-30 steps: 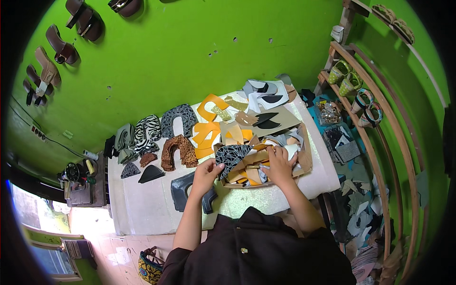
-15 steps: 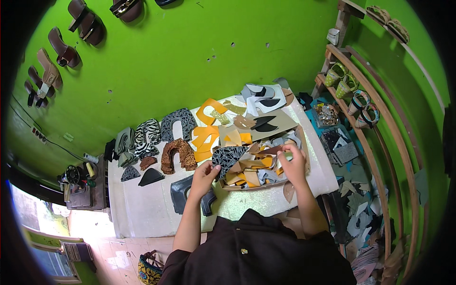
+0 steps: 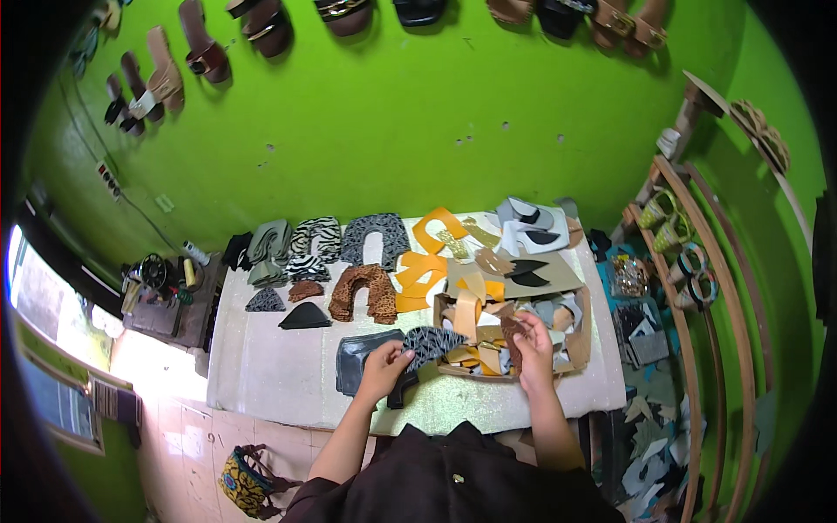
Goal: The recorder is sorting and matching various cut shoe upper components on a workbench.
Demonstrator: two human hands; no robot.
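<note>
My left hand (image 3: 384,370) pinches a grey-and-black patterned cut piece (image 3: 431,346) between thumb and fingers. It is above the left edge of an open cardboard box (image 3: 586,327). Several material scraps (image 3: 490,359) in yellow, tan, white and grey fill that box. Over its right part my right hand (image 3: 534,350) is closed on a brown cut piece (image 3: 512,338), held roughly upright. Black cut pieces (image 3: 353,362) lie on the table beside my left hand, partly hidden by it.
Stacks of arched cut pieces, leopard-print (image 3: 355,292), zebra-print (image 3: 315,238) and yellow (image 3: 420,275), cover the far side of the white table (image 3: 261,370). A wooden rack (image 3: 689,322) with sandals stands at the right. A small machine (image 3: 154,277) sits at the left.
The view has shifted left and up. My left hand has drawn the patterned piece leftward from over the scraps and tilted it. My right hand has turned the brown piece more upright.
</note>
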